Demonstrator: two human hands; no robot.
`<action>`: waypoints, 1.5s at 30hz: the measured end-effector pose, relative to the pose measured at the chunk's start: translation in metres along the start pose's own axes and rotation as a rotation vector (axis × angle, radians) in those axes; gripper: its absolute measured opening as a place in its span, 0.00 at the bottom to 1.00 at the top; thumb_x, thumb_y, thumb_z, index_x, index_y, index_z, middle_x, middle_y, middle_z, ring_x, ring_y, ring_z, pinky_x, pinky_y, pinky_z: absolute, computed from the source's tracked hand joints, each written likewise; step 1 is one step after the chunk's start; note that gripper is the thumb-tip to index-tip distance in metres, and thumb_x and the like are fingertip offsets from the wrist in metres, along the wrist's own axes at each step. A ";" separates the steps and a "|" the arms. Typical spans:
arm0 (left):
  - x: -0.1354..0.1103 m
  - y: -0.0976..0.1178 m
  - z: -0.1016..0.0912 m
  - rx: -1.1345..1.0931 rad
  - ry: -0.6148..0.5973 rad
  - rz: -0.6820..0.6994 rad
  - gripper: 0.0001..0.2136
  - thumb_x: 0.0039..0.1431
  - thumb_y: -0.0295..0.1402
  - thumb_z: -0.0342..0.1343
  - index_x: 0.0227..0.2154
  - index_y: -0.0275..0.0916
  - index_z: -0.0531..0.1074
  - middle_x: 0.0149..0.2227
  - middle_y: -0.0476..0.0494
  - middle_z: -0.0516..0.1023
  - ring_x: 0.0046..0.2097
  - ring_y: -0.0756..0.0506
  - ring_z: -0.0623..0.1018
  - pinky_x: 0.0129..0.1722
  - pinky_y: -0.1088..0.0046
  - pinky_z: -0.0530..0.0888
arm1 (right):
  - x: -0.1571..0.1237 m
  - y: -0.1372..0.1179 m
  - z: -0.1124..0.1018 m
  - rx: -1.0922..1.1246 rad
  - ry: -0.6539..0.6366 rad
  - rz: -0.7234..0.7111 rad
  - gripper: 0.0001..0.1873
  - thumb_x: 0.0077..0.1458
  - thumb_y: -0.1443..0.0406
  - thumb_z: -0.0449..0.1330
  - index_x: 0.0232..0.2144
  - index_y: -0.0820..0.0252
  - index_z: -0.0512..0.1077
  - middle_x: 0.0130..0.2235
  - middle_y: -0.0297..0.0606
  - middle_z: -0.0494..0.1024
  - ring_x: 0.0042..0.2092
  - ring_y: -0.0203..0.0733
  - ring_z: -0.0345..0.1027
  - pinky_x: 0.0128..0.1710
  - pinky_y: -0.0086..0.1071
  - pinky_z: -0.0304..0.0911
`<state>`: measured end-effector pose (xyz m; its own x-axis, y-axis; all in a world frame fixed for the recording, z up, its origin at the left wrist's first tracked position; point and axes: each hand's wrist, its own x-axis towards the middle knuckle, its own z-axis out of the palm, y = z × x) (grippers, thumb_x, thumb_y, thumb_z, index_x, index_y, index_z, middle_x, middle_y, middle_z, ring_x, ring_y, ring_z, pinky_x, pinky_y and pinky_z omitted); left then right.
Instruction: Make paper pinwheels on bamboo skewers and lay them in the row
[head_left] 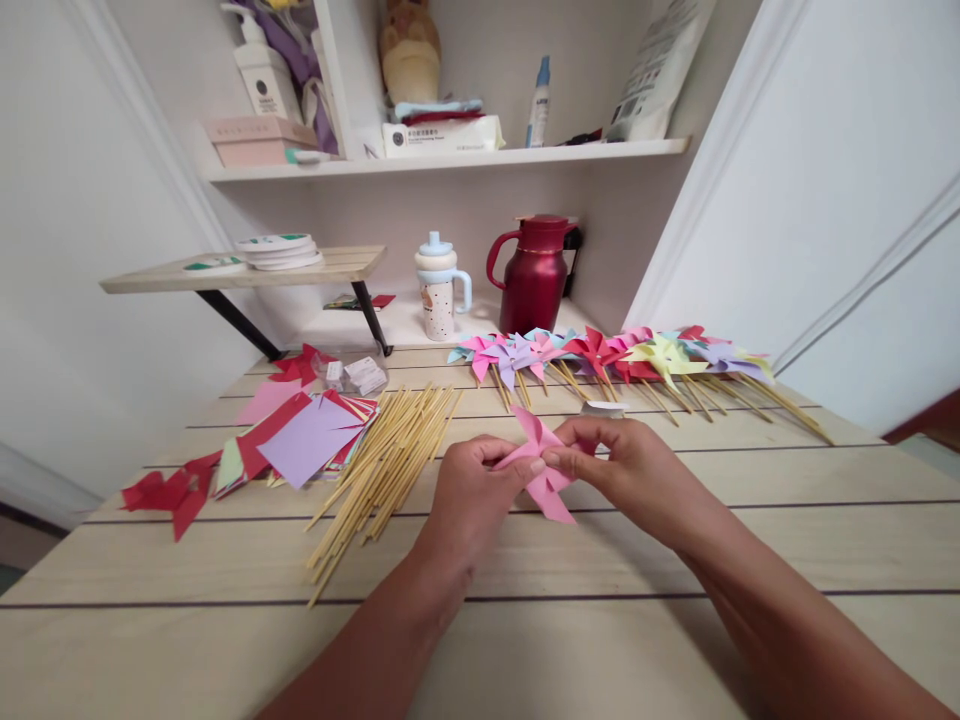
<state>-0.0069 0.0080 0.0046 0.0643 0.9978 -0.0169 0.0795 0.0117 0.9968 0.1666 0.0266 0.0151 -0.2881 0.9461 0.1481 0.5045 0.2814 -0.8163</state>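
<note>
A pink paper pinwheel [549, 489] is held between both hands above the table, its folded blades fanning out. My left hand [480, 480] grips it from the left, with the thumb pressed near the centre. From the other side, my right hand [611, 455] pinches the paper close to the middle, thumb and fingers together. The undersides of the fingers are hidden by the paper. Left of the hands lies a loose pile of thin wooden sticks [397, 455]. Behind the right hand, finished pinwheels on sticks [592, 352] lie in a row.
Cut paper squares [300, 440] and red folded paper [180, 490] lie at the left, near a clear bag of small white pieces [364, 375]. A spotted cup [439, 300] and a dark red jug [536, 275] stand at the back, below a shelf [450, 160]. A small raised stand [345, 263] holds white discs.
</note>
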 end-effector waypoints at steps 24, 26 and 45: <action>0.000 -0.008 -0.002 -0.285 0.133 -0.082 0.14 0.46 0.44 0.65 0.24 0.36 0.78 0.23 0.47 0.74 0.30 0.45 0.73 0.34 0.69 0.67 | 0.002 0.014 -0.003 -0.095 0.432 -0.343 0.12 0.53 0.55 0.67 0.40 0.45 0.77 0.60 0.38 0.65 0.63 0.57 0.58 0.60 0.53 0.59; -0.001 -0.006 -0.001 -0.272 0.120 -0.088 0.13 0.47 0.42 0.65 0.23 0.36 0.77 0.22 0.48 0.72 0.29 0.47 0.70 0.32 0.70 0.65 | 0.002 0.012 -0.003 -0.138 0.388 -0.323 0.07 0.55 0.54 0.65 0.30 0.48 0.78 0.57 0.37 0.67 0.63 0.57 0.59 0.60 0.53 0.58; -0.002 -0.001 0.000 -0.060 0.167 0.001 0.14 0.50 0.37 0.61 0.15 0.38 0.67 0.20 0.54 0.57 0.25 0.51 0.57 0.27 0.72 0.54 | -0.002 0.003 0.001 -0.104 0.492 -0.396 0.12 0.53 0.56 0.67 0.41 0.44 0.77 0.59 0.39 0.65 0.64 0.57 0.57 0.61 0.52 0.57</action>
<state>-0.0072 0.0063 0.0035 -0.1020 0.9948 -0.0079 0.0192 0.0099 0.9998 0.1679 0.0256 0.0121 -0.0735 0.7233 0.6866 0.5197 0.6153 -0.5926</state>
